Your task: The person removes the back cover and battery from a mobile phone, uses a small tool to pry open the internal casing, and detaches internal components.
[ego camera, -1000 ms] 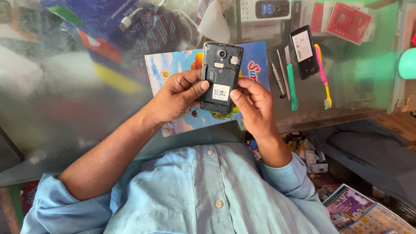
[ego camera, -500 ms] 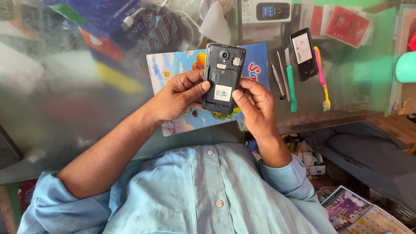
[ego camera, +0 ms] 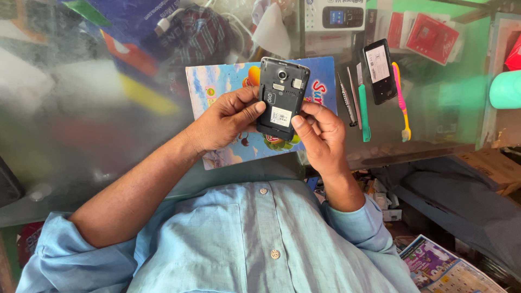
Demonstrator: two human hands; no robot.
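Note:
A black smartphone (ego camera: pixel 281 93) with its back cover off is held upright above a glass counter, its camera lens and a white label showing. My left hand (ego camera: pixel 228 119) grips its left edge, thumb lying across the lower back. My right hand (ego camera: pixel 321 135) holds the lower right corner, thumb tip pressing beside the white label. Under the phone lies a colourful picture book (ego camera: pixel 217 87) with a blue cover.
To the right on the glass counter (ego camera: pixel 81 135) lie metal tweezers (ego camera: pixel 345 99), a green pry tool (ego camera: pixel 363 108), a pink and yellow toothbrush (ego camera: pixel 401 100) and a black battery or phone back (ego camera: pixel 379 70). A keypad phone box (ego camera: pixel 336 13) sits at the far edge. Magazine (ego camera: pixel 445 268) lower right.
Both hands and the phone have stayed almost still; the view shifted slightly, and my right thumb moved a little along the phone's lower back.

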